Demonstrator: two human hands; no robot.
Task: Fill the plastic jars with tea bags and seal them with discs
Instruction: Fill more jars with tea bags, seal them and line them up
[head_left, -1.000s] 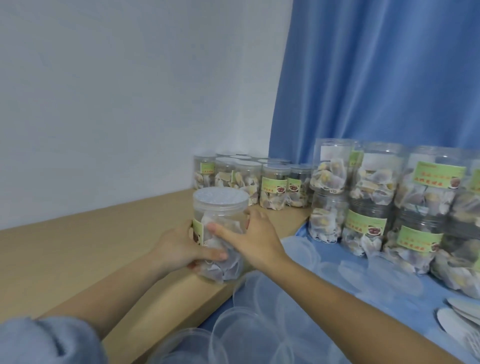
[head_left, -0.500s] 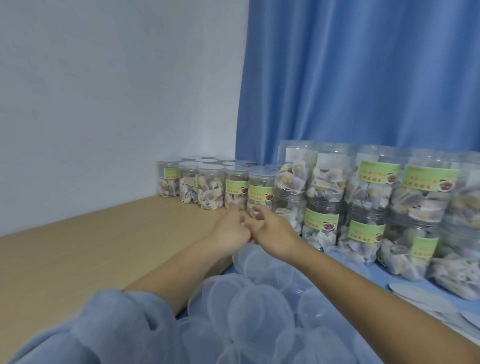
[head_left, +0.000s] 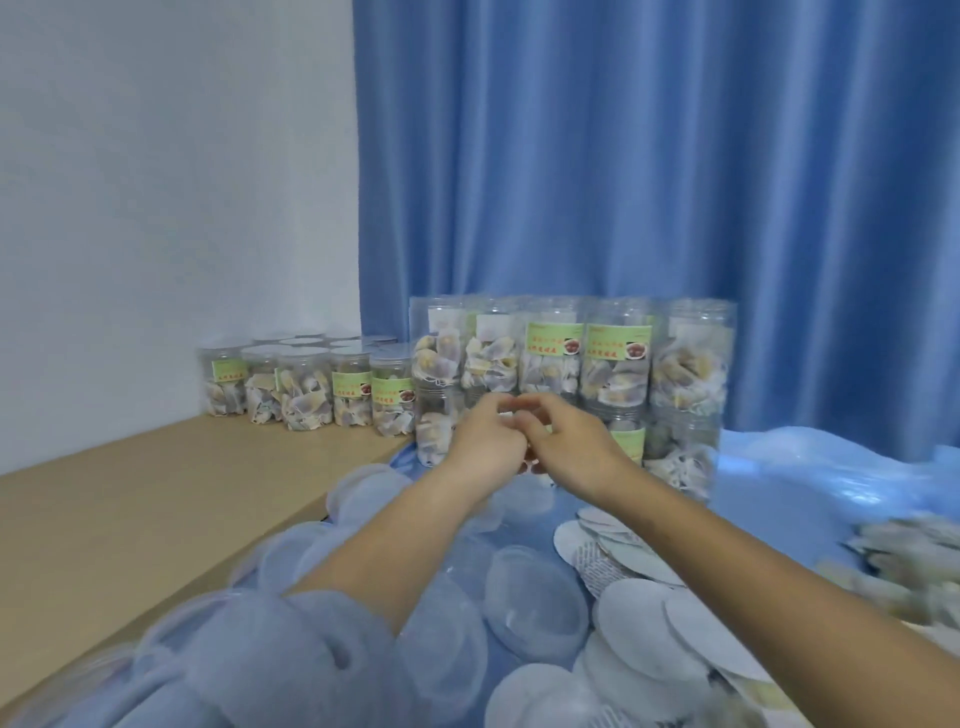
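Blue cloth (head_left: 810, 467) lies under stacked tea-bag jars (head_left: 553, 358) and white discs (head_left: 639, 618). I see my left hand (head_left: 485, 441) and right hand (head_left: 569, 441) meeting before the jars, fingers curled; whether they grasp anything, I cannot tell.

- Our left hand (head_left: 485, 439) is stretched forward, back of the hand up, fingers curled in.
- Our right hand (head_left: 566, 441) is alongside, touching the left at the fingertips, fingers bent.
- We cannot tell whether either hand holds anything.
- Our left forearm is bare, sleeve (head_left: 249, 660) pushed up.
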